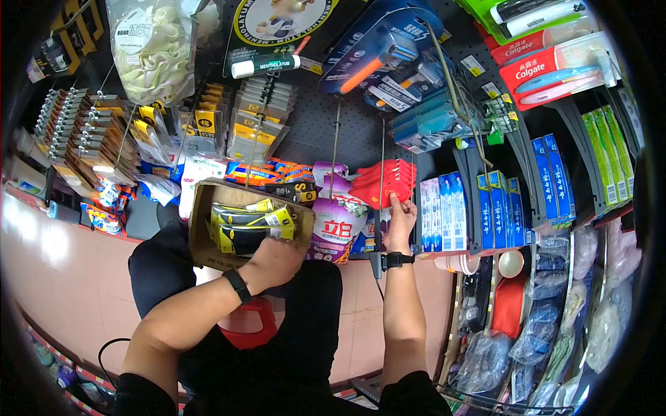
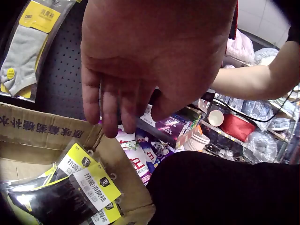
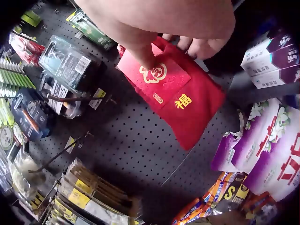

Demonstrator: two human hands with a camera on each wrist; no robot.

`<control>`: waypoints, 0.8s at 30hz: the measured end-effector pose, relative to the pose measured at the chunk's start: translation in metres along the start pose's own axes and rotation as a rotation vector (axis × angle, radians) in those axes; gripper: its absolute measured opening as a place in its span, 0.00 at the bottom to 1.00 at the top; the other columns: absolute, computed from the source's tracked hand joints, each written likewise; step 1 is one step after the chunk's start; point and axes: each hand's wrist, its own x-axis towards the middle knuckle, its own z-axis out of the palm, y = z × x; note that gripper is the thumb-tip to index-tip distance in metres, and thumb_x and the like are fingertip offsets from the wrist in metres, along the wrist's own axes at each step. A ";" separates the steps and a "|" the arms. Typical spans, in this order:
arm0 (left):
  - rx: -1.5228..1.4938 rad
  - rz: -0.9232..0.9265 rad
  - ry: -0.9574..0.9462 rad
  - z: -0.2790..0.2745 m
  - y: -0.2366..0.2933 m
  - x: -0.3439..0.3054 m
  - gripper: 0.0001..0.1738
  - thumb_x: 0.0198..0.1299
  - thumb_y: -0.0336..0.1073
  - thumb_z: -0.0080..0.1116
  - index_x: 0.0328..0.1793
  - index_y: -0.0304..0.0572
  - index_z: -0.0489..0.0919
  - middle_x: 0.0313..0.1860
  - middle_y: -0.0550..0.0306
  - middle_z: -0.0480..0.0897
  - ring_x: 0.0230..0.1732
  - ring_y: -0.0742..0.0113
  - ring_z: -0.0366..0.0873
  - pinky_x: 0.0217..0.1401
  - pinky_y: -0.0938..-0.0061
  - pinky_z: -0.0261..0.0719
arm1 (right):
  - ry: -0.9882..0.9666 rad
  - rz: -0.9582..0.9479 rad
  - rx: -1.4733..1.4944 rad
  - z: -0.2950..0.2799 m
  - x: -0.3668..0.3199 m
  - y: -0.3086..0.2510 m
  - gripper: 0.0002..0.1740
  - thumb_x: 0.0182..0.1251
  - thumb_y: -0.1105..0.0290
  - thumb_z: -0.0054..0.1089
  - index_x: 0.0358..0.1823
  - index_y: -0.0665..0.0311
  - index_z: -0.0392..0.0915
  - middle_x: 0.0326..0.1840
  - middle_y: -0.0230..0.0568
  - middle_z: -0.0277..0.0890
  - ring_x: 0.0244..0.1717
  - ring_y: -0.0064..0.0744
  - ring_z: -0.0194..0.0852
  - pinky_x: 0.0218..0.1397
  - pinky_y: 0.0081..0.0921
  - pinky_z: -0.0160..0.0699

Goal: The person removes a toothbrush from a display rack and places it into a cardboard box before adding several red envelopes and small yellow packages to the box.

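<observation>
Between the thumb and fingers of my right hand (image 1: 400,220) are red socks (image 1: 383,186). In the right wrist view, the thumb lies on their red card (image 3: 157,77), which has gold print, and gold lettering shows on the fabric. More red packs hang together there on a metal hook in the head view. My left hand (image 1: 279,260) is at the near right rim of a cardboard box (image 1: 201,222). Its fingers (image 2: 110,105) hang loosely with nothing in them in the left wrist view. Inside the box lie several packs of black socks (image 1: 253,239) with yellow and white labels.
Sock packs (image 1: 257,132) hang on hooks along the black pegboard (image 1: 305,104). Purple and white detergent bags (image 1: 331,229) stand below the red socks. Blue toothpaste boxes (image 1: 496,215) fill the shelf at right. Bare metal hooks (image 1: 454,90) jut outward. A red stool (image 1: 253,326) shows between the legs.
</observation>
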 end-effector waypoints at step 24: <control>-0.060 0.021 0.100 0.019 -0.005 0.001 0.18 0.54 0.35 0.59 0.52 0.41 0.79 0.36 0.49 0.85 0.34 0.52 0.86 0.33 0.64 0.84 | -0.193 0.230 0.316 -0.045 -0.056 -0.012 0.25 0.55 0.76 0.51 0.58 0.60 0.73 0.54 0.39 0.79 0.56 0.38 0.77 0.63 0.38 0.74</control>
